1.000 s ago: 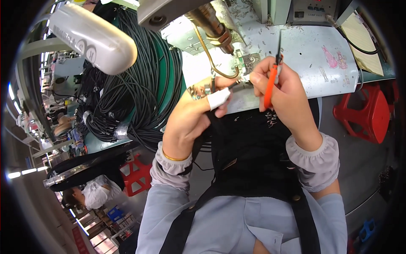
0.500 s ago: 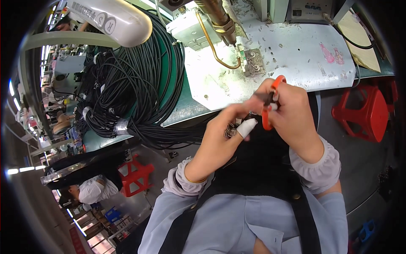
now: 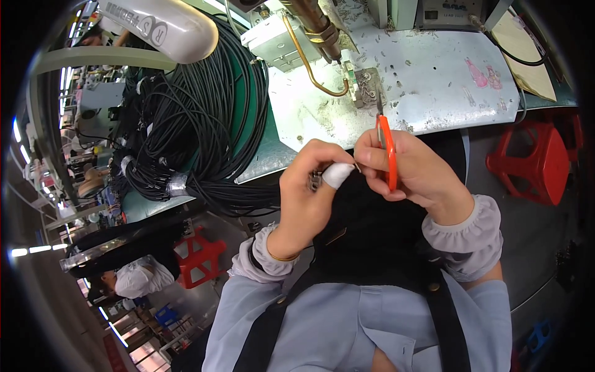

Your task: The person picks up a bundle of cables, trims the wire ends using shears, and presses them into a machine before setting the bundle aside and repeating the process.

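Note:
My left hand (image 3: 307, 186) is curled closed around several small shiny metal pieces (image 3: 315, 180), partly hidden in the palm. A white wrap (image 3: 337, 175) covers its thumb. A tiny dark piece (image 3: 356, 167) shows at the tip of that thumb; its kind is too small to make out. Close by on the right, my right hand (image 3: 403, 164) is closed with orange-handled scissors (image 3: 388, 149) in it. Their blades point away from me, toward the bench machine. The right fingertips almost meet the left thumb, and I cannot tell whether they touch.
Beyond my hands stands a bench machine (image 3: 319, 34) over a pale metal plate (image 3: 434, 80) strewn with small bits. A small metal fixture (image 3: 369, 87) sits under its tip. Bundled black cables (image 3: 192, 118) lie at left. Red stools (image 3: 536, 162) (image 3: 199, 257) stand on both sides.
The scissors have swung from lying across my right hand to pointing away from me. My left hand has shifted slightly left and its fingers have curled in more.

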`<action>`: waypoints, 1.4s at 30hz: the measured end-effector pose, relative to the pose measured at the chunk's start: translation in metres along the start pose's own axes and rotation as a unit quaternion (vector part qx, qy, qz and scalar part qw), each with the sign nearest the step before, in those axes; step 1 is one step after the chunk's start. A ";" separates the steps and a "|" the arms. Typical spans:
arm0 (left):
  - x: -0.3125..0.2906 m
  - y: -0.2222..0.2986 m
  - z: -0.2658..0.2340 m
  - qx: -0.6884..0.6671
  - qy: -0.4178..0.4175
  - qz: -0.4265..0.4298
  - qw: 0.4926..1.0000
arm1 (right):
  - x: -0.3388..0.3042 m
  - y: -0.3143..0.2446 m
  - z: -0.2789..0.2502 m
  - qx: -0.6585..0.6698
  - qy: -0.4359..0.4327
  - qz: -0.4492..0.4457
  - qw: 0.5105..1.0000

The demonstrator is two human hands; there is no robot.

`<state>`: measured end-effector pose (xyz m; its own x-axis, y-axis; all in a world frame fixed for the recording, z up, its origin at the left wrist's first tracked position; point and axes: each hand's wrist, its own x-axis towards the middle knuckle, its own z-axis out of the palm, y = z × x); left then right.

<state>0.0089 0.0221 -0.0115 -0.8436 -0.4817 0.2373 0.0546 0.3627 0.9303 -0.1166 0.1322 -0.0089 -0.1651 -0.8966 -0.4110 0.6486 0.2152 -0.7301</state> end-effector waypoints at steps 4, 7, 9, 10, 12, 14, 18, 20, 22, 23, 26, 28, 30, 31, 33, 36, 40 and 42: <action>0.000 0.006 -0.010 -0.348 -0.011 -0.303 0.887 | 0.010 0.025 -0.005 -0.118 0.063 -0.153 0.979; 0.005 0.007 -0.016 -0.424 -0.044 -0.333 0.841 | 0.014 0.033 -0.006 -0.222 0.122 -0.323 0.912; 0.004 0.007 -0.015 -0.460 -0.060 -0.346 0.815 | 0.009 0.026 -0.007 -0.249 0.128 -0.255 0.925; 0.002 0.008 -0.009 -0.305 -0.051 -0.243 0.919 | 0.006 0.021 -0.006 -0.262 0.131 -0.221 0.930; -0.002 0.007 0.000 0.037 -0.028 -0.008 0.999 | 0.002 0.009 -0.002 -0.207 0.109 -0.160 0.959; -0.004 0.008 -0.001 0.125 -0.037 0.046 0.990 | 0.001 0.001 0.002 -0.094 0.059 -0.036 0.993; -0.005 0.007 -0.002 0.264 -0.049 0.141 0.953 | -0.001 0.003 -0.002 -0.057 0.027 0.030 0.998; -0.004 0.004 -0.003 0.198 -0.041 0.117 0.972 | -0.001 0.005 -0.005 -0.009 0.004 0.041 0.999; -0.003 0.001 -0.002 0.123 -0.029 0.072 0.989 | 0.000 0.006 -0.008 0.087 -0.042 0.061 0.993; -0.003 -0.001 -0.001 0.046 -0.015 0.027 0.998 | 0.000 0.007 -0.006 0.088 -0.042 0.061 0.993; -0.001 0.000 -0.003 -0.160 -0.001 -0.137 0.977 | 0.000 0.009 0.007 -0.054 0.060 -0.052 0.995; 0.001 0.005 -0.006 -0.401 0.000 -0.359 0.843 | 0.004 0.015 0.000 -0.238 0.087 -0.219 0.942; 0.001 0.009 -0.010 -0.395 -0.013 -0.366 0.842 | 0.009 0.020 -0.009 -0.547 0.124 -0.502 0.658; 0.001 0.011 -0.013 -0.389 -0.026 -0.373 0.842 | 0.011 0.018 -0.010 -0.547 0.123 -0.502 0.659; 0.001 0.013 -0.013 -0.384 -0.038 -0.380 0.841 | 0.010 0.012 -0.011 -0.532 0.107 -0.543 0.641; 0.001 0.014 -0.012 -0.350 -0.047 -0.392 0.850 | 0.003 0.005 -0.013 -0.552 0.091 -0.557 0.614; 0.000 0.013 -0.012 -0.359 -0.050 -0.407 0.838 | -0.003 0.005 -0.017 -0.603 0.083 -0.546 0.575; 0.000 0.013 -0.012 -0.356 -0.048 -0.408 0.839 | -0.003 0.008 -0.018 -0.599 0.096 -0.552 0.572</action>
<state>0.0159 0.0172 0.0038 -0.7923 -0.2595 -0.5522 -0.2851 -0.6426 0.7112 -0.1241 0.1434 -0.0237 -0.1354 -0.7084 0.6927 -0.8852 -0.2275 -0.4058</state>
